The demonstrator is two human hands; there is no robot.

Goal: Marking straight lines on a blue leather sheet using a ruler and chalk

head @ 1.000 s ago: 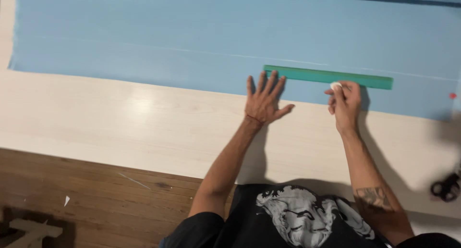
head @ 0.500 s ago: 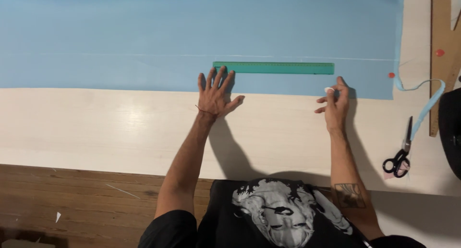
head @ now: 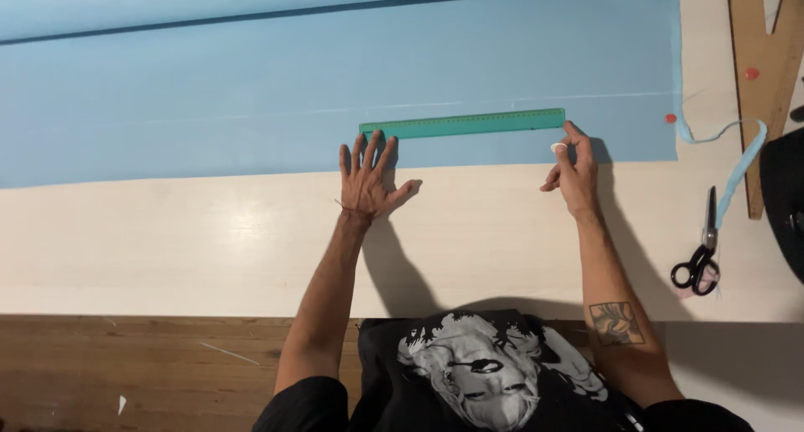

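A wide sheet of light blue fabric point(head: 251, 89) lies flat across the pale table point(head: 167, 239). On it, near its lower edge, rests a long green ruler point(head: 469, 123). My left hand point(head: 367, 179) lies flat with fingers spread, its fingertips pressing the ruler's left end. My right hand point(head: 571, 174) sits just below the ruler's right end, pinching a small white piece of chalk point(head: 558, 147) between thumb and fingers. A faint white line runs across the fabric above the ruler.
Black-handled scissors point(head: 702, 252) lie on the table to the right. A loose strip of blue fabric point(head: 737, 160) curls beside a wooden ruler point(head: 766, 64). Two small red pins point(head: 670, 118) sit nearby. A dark object point(head: 787, 206) is at the right edge; wooden floor below.
The view has shifted right along the table, revealing the fabric's right edge and the scissors. Both hands and the ruler have kept their places relative to each other.
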